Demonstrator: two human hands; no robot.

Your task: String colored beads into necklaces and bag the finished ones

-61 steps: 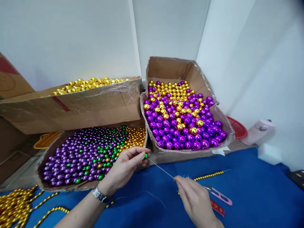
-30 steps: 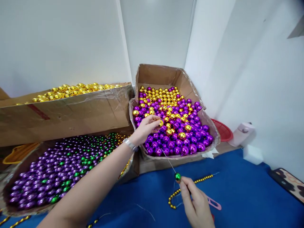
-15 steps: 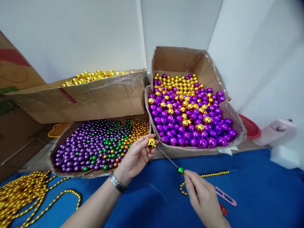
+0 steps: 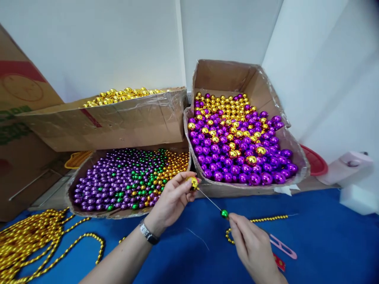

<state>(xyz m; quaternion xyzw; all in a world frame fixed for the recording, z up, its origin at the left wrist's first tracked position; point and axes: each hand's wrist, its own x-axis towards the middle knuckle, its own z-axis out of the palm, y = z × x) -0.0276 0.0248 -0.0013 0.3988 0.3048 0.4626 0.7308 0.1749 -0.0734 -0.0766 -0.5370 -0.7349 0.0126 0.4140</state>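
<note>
My left hand [image 4: 171, 199] pinches a gold bead [image 4: 193, 182] at the tip of a long thin needle [image 4: 209, 199]. My right hand [image 4: 251, 246] holds the needle's lower end between thumb and fingers. A green bead [image 4: 224, 213] sits on the needle just above my right fingertips. A short strand of small gold beads [image 4: 260, 219] trails from under my right hand across the blue cloth [image 4: 319, 244].
A low cardboard box of purple, green and gold beads [image 4: 79, 211] stands at the left. A box of bigger purple and gold beads [image 4: 299, 167] is at the right, a box of gold beads [image 4: 100, 126] behind. Gold bead strands [image 4: 32, 240] lie far left. Pink snips [image 4: 282, 247] lie by my right hand.
My left hand let go of the green bead, reached into the right box, took a gold bead and brought it to the needle tip. The green bead slid down to my right fingers.
</note>
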